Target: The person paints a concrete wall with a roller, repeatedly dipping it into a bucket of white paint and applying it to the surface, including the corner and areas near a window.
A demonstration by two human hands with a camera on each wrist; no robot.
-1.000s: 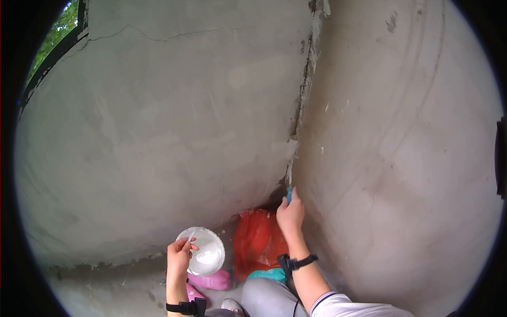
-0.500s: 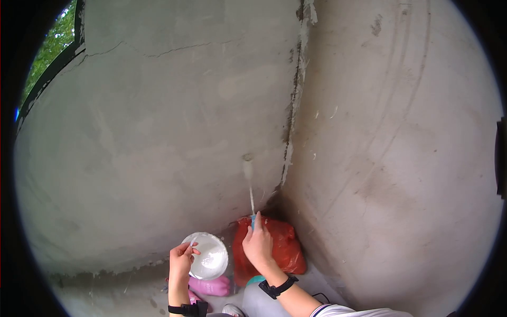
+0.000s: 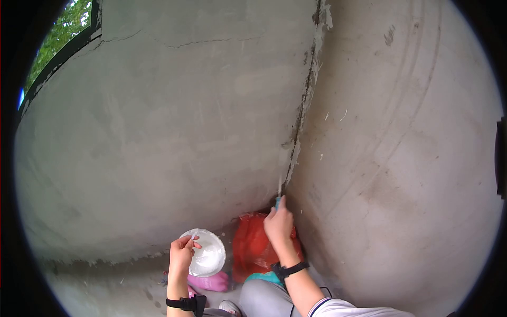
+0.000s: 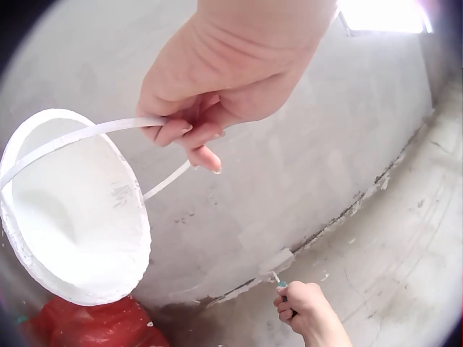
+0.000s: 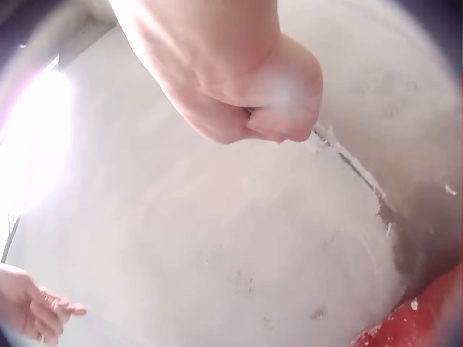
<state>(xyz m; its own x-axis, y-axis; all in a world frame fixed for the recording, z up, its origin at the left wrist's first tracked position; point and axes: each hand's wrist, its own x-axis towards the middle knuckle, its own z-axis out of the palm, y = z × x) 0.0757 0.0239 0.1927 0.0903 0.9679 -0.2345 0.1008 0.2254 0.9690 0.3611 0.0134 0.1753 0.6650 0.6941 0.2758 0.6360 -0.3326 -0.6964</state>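
Observation:
My left hand (image 3: 180,256) grips the thin white handle (image 4: 126,124) of a white bucket (image 3: 211,262). In the left wrist view the bucket hangs tilted below the fingers, its inside coated white. My right hand (image 3: 278,224) is wrapped round the blue handle (image 3: 278,202) of a small paint roller. Its white sleeve (image 4: 276,260) lies along the cracked corner seam (image 4: 325,228) in the left wrist view. In the right wrist view the curled right hand (image 5: 282,94) hides the roller.
Grey walls (image 3: 185,132) meet at a dark, rough corner. A red plastic bag (image 3: 253,248) sits on the floor at its foot. Pink shoes or bottle-like items (image 3: 211,282) and a teal item (image 3: 262,277) lie near my knees. A window (image 3: 58,42) is at upper left.
The roller went from the corner seam left onto the left wall, then came back right to the corner with my right hand. My left hand keeps holding the bucket in nearly the same place.

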